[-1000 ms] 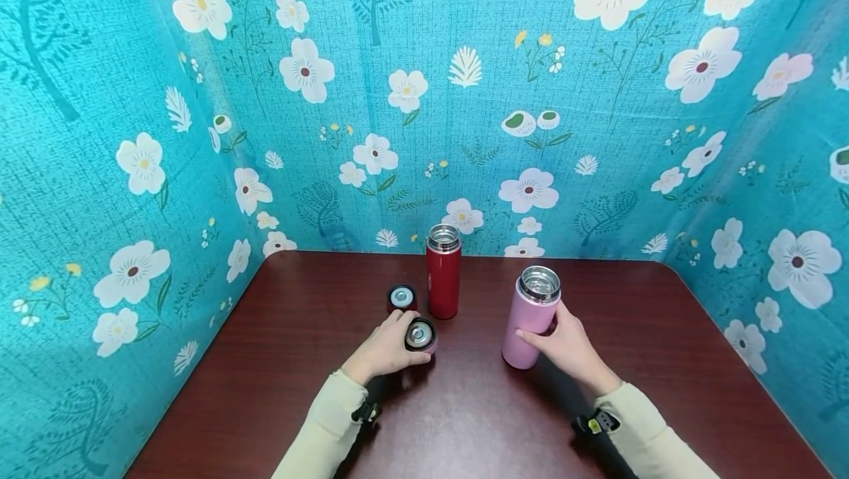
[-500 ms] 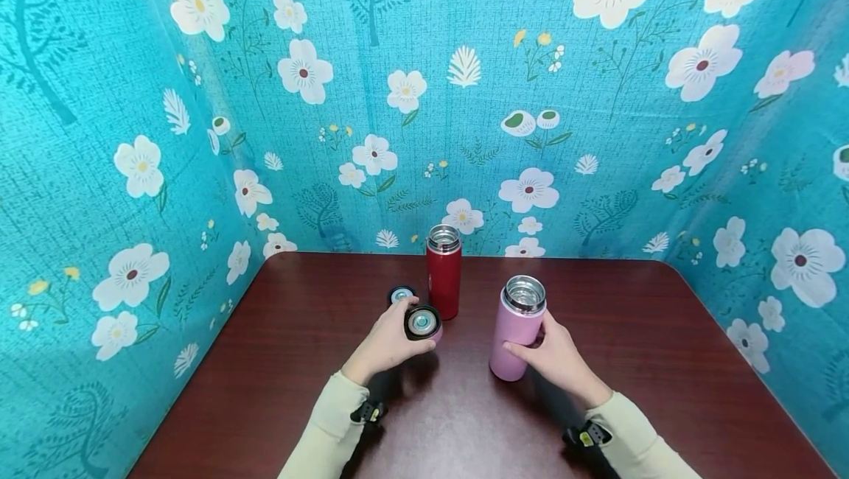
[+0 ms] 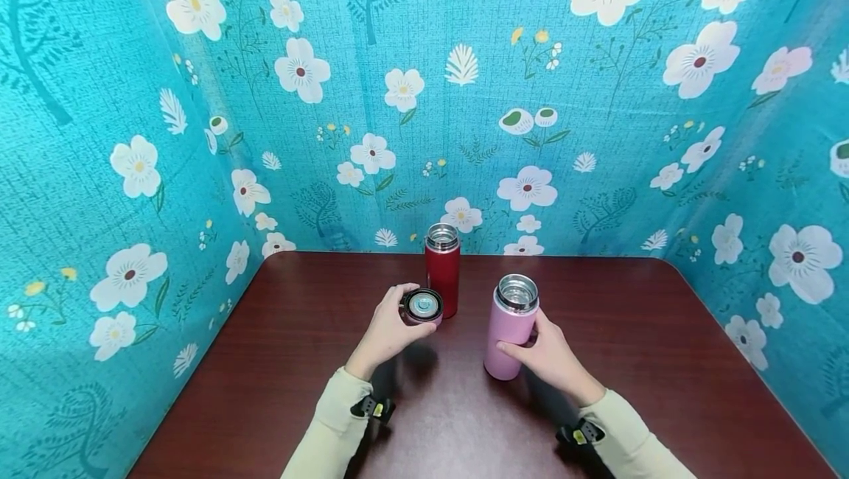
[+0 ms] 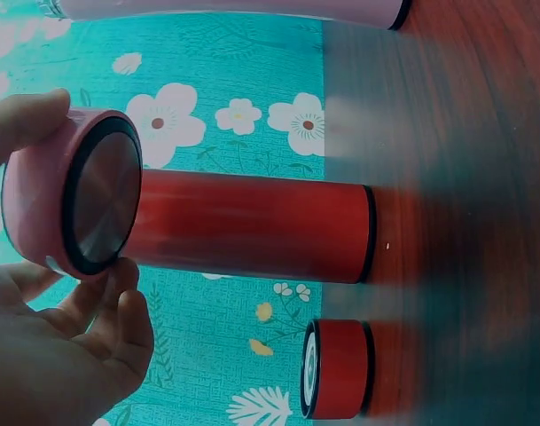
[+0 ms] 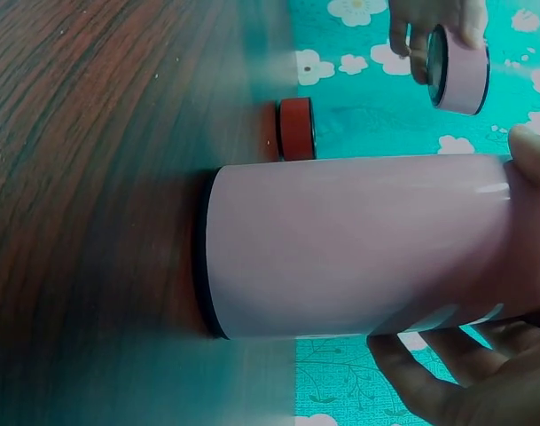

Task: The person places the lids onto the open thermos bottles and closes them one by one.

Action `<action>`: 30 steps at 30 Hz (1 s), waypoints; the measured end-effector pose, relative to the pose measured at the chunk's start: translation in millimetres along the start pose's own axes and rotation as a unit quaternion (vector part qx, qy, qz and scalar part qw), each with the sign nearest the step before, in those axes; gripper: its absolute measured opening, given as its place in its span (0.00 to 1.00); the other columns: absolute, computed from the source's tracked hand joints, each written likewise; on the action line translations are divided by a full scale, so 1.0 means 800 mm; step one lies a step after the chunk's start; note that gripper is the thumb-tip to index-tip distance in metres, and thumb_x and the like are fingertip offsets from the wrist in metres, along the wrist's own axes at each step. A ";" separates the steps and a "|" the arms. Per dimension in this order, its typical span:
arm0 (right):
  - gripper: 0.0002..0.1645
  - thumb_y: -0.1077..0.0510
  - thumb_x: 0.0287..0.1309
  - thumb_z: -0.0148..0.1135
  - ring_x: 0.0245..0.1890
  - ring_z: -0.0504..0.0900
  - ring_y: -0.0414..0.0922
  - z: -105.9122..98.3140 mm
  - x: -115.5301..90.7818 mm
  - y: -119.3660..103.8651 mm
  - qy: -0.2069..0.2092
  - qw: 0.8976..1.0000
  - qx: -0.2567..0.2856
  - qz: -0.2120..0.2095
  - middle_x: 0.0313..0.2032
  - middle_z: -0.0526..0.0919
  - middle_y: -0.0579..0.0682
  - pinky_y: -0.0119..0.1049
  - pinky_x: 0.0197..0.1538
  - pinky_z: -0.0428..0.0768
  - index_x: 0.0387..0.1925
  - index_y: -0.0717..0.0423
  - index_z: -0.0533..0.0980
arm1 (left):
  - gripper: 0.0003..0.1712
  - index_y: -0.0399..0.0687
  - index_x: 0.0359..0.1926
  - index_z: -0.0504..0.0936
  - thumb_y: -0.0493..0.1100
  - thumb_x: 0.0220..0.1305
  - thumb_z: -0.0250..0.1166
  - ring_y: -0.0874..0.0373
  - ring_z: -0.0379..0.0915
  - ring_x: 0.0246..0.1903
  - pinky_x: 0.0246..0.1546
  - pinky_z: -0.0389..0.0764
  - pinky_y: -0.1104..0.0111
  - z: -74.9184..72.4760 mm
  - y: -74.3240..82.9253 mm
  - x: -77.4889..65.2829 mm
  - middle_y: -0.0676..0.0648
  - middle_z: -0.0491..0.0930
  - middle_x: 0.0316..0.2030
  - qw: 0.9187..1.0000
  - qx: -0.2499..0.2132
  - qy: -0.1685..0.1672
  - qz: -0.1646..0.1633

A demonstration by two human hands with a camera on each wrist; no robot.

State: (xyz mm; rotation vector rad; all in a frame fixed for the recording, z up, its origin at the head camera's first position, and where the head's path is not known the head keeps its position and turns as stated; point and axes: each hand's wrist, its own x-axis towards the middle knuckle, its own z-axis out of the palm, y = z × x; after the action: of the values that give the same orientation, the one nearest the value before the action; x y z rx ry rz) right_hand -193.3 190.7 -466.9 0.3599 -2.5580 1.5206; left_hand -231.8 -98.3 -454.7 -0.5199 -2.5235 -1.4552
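My left hand (image 3: 391, 326) pinches a pink bottle lid (image 3: 424, 307) between thumb and fingers, its inner side facing up. The lid hangs above the table, just in front of the open red thermos bottle (image 3: 443, 276). In the left wrist view, the lid's flat metal top (image 4: 104, 200) shows, ringed in black. My right hand (image 3: 553, 357) grips the body of the pink thermos bottle (image 3: 505, 339), which is upright with its steel mouth uncovered. Whether its base touches the table, I cannot tell. A red lid (image 4: 345, 368) rests on the table, hidden behind my left hand in the head view.
The dark reddish-brown wooden table (image 3: 278, 376) reaches back to a turquoise flowered cloth (image 3: 358, 96), which also hangs at both sides. Close behind the pink lid stands the red bottle.
My left hand has raised the pink lid off the table and moved it away from me. With the pink bottle in its grip, my right hand has shifted left and slightly nearer.
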 end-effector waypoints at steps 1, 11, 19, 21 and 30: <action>0.46 0.49 0.44 0.76 0.43 0.79 0.47 0.001 0.001 0.005 0.000 1.000 0.000 0.002 0.49 0.78 0.55 0.35 0.40 0.79 0.61 0.54 0.62 | 0.39 0.47 0.59 0.70 0.50 0.45 0.76 0.58 0.69 0.46 0.43 0.76 0.63 0.000 0.000 0.000 0.51 0.73 0.47 1.000 0.001 0.001 0.006; 0.48 0.47 0.42 0.76 0.45 0.79 0.48 0.000 0.003 0.012 -0.012 1.000 0.016 0.000 0.51 0.76 0.53 0.39 0.42 0.79 0.62 0.51 0.61 | 0.42 0.49 0.61 0.64 0.47 0.46 0.76 0.55 0.69 0.52 0.51 0.74 0.60 0.001 0.007 -0.002 0.49 0.71 0.53 0.998 -0.065 0.002 -0.012; 0.48 0.47 0.42 0.76 0.45 0.79 0.49 0.001 0.003 0.013 -0.009 1.000 0.014 -0.001 0.51 0.76 0.54 0.40 0.42 0.80 0.62 0.51 0.60 | 0.39 0.51 0.56 0.67 0.44 0.43 0.77 0.57 0.70 0.47 0.45 0.77 0.62 0.001 0.011 -0.002 0.52 0.74 0.49 0.998 -0.063 0.008 0.002; 0.48 0.46 0.43 0.76 0.45 0.79 0.49 0.001 0.003 0.013 -0.011 1.000 0.011 0.000 0.51 0.76 0.55 0.40 0.42 0.80 0.62 0.52 0.60 | 0.39 0.51 0.57 0.67 0.44 0.44 0.77 0.57 0.69 0.48 0.46 0.77 0.63 0.001 0.012 -0.002 0.52 0.73 0.50 0.998 -0.061 0.008 0.009; 0.48 0.47 0.42 0.76 0.46 0.79 0.50 0.002 0.004 0.014 -0.012 1.000 0.025 0.004 0.51 0.76 0.54 0.44 0.43 0.80 0.62 0.50 0.60 | 0.38 0.51 0.60 0.68 0.43 0.46 0.75 0.55 0.68 0.49 0.43 0.78 0.61 0.000 0.018 -0.001 0.51 0.72 0.52 0.996 -0.084 0.008 0.042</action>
State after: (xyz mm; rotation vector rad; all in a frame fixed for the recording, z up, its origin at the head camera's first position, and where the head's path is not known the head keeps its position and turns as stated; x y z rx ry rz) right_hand -199.2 194.0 -476.5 0.3754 -2.5464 1.5947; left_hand -225.9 -91.8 -443.7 -0.6290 -2.3493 -1.6417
